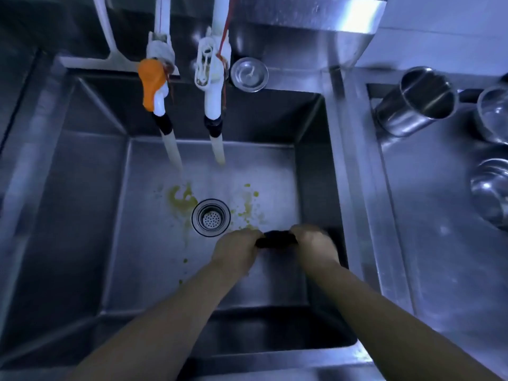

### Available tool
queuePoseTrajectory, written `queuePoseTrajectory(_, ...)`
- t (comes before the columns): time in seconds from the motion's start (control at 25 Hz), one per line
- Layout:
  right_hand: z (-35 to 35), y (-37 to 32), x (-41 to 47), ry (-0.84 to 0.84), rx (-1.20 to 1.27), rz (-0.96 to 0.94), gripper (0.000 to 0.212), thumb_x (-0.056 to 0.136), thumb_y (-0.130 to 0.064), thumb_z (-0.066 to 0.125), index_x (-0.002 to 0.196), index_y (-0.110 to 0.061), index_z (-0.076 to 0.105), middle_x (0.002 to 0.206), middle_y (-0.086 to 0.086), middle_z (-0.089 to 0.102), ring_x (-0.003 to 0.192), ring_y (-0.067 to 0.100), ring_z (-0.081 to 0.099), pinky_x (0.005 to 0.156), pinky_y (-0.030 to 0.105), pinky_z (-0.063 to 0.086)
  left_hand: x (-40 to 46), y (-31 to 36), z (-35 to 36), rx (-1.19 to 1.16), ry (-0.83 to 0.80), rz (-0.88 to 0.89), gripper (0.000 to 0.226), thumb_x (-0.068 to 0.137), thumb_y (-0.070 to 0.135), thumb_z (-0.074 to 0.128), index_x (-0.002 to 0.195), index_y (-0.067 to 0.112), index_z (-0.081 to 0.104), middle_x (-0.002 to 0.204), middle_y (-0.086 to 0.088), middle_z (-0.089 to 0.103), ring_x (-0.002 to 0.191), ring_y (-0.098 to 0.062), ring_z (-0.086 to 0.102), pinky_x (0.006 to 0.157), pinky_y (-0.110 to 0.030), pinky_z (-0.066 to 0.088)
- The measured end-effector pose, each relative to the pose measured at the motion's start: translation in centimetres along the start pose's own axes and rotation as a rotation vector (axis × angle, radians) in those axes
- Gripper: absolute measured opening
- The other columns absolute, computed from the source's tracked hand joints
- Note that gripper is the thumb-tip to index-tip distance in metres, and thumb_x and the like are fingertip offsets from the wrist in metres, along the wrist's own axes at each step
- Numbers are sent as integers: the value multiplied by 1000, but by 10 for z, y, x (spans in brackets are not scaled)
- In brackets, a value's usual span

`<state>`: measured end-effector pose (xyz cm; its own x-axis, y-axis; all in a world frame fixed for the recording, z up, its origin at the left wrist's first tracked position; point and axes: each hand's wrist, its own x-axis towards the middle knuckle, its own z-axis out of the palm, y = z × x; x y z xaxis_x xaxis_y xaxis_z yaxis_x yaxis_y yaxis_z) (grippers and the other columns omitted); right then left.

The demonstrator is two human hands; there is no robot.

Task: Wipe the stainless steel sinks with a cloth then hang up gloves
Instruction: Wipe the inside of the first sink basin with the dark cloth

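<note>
A deep stainless steel sink [82, 204] fills the view, with a round drain strainer [210, 217] in its floor. Yellow-green stains [182, 198] lie left and right of the drain. Just in front of the drain, low in the basin, a dark cloth [276, 240] is stretched between my two hands. My left hand [237, 247] grips its left end. My right hand [313, 244] grips its right end. Both hands are bare, and no gloves are in view.
Two white taps hang over the back of the sink, one with an orange handle [151, 83], the other [211, 78] plain. A round steel plug lid [249, 74] rests on the back rim. Steel cups [417, 101] and bowls [492, 193] stand on the right drainboard.
</note>
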<state>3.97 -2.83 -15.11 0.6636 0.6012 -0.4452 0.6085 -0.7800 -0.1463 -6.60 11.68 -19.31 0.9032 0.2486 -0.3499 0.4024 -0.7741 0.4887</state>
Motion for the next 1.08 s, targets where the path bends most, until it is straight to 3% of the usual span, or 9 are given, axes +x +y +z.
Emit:
queuePoseTrajectory(0.12,30,-2,-11,-217,-145,59,27,89,2,45,111,-5,60,117,15,57,106,28,55,86,35,49,-9,-6,26,-6,-229,107,38,86,15,49,121,27,60,116,-3,62,106,-26,58,82,-32,47)
queuePoseTrajectory(0.2,51,-5,-16,-388,-26,140,28,92,-4,46,119,-3,56,127,15,51,115,28,51,91,33,46,-19,-16,35,-17,-361,132,38,86,14,48,122,24,60,121,-4,61,110,-25,57,86,-33,47)
queuePoseTrajectory(0.28,71,-12,-11,-499,190,218,37,93,-14,49,128,-2,48,135,16,45,119,29,48,93,30,44,-24,-32,36,-17,-360,84,38,89,14,45,123,25,59,124,-3,60,110,-24,56,86,-32,47)
queuePoseTrajectory(0.36,92,-21,-2,-584,308,305,60,95,-25,49,143,2,27,149,22,27,133,33,35,104,30,35,-25,-48,31,22,-329,20,38,91,16,42,125,27,56,127,-2,57,114,-24,53,90,-32,44)
queuePoseTrajectory(0.44,115,-33,8,-634,290,393,80,97,-37,44,147,5,-2,155,27,-5,144,38,3,116,35,11,-23,-64,25,89,-301,-5,40,92,15,40,128,26,54,129,-2,55,118,-24,50,94,-33,41)
queuePoseTrajectory(0.56,137,-40,30,-420,270,444,81,99,-42,35,145,6,-10,152,26,-22,143,36,-17,117,38,-7,-14,-86,18,207,-247,-8,38,87,13,43,121,22,57,121,-3,58,113,-25,51,93,-36,43)
queuePoseTrajectory(0.72,137,-22,81,-8,309,398,60,98,-28,40,143,3,17,158,18,-4,146,29,-5,119,35,1,-1,-109,25,321,-163,-18,38,85,15,49,122,19,52,131,-2,51,120,-23,46,99,-34,35)
queuePoseTrajectory(0.92,130,-6,160,145,345,372,66,94,-26,48,145,0,17,159,13,-3,146,24,-3,117,31,2,23,-119,42,335,-166,-17,68,90,18,49,149,15,15,158,-3,12,144,-17,11,117,-33,8)
queuePoseTrajectory(1.08,116,0,214,209,211,332,79,92,-32,44,149,-2,-3,158,16,-9,146,25,-8,117,36,0,43,-117,45,394,-225,0,75,89,29,53,149,11,12,158,-5,12,144,-18,11,117,-33,3)
